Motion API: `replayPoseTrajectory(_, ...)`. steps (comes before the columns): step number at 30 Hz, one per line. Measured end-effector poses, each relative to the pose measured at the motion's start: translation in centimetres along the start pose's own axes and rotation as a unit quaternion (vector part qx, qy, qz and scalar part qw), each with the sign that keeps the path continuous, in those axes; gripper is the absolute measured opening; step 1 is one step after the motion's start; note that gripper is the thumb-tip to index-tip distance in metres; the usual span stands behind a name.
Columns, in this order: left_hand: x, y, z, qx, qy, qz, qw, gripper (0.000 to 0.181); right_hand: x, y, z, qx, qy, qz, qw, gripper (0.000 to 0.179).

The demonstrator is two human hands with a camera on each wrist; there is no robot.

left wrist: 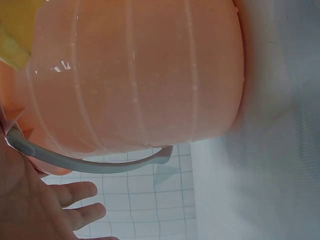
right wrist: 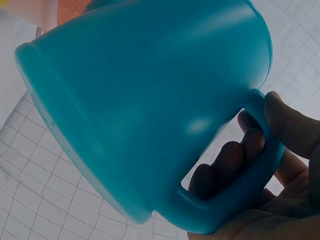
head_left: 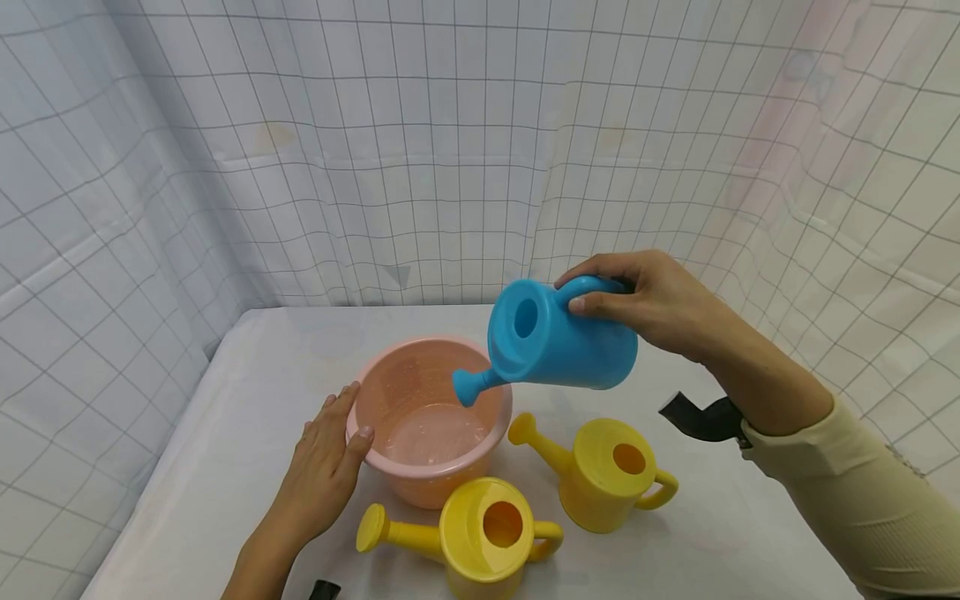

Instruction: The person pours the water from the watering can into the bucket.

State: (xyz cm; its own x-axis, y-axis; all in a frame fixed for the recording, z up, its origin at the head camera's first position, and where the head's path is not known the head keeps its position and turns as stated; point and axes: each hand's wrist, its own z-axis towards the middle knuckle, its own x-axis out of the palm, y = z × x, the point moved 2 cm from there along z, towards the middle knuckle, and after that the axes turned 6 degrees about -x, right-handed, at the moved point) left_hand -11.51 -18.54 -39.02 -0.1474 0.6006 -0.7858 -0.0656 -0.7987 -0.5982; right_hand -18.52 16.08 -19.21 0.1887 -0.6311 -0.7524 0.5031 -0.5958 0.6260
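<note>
My right hand (head_left: 652, 300) grips a blue watering can (head_left: 581, 358) by its handle, fingers curled through the loop in the right wrist view. The can is tipped left, its spout (head_left: 472, 386) hanging over the right side of a pink bucket (head_left: 431, 470). Some shine shows at the bucket's bottom; whether water leaves the spout I cannot tell. On the bucket's left rim rests my left hand (head_left: 322, 467), its fingers fairly straight. A grey bucket handle (left wrist: 100, 166) hangs beside that hand in the left wrist view.
In front of the bucket stands a yellow watering can (head_left: 480, 542), spout to the left. Another yellow watering can (head_left: 603, 479) stands to the right, below the blue one. White gridded curtains (head_left: 450, 150) surround the white table (head_left: 225, 467).
</note>
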Motion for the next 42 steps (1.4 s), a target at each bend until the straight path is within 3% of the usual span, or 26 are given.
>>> replayPoseTrajectory(42,0.06,0.05,0.03,0.003,-0.002,-0.002,1.0000,0.058,0.10,-0.16,0.10,-0.006,0.000,-0.003,1.0000,0.029)
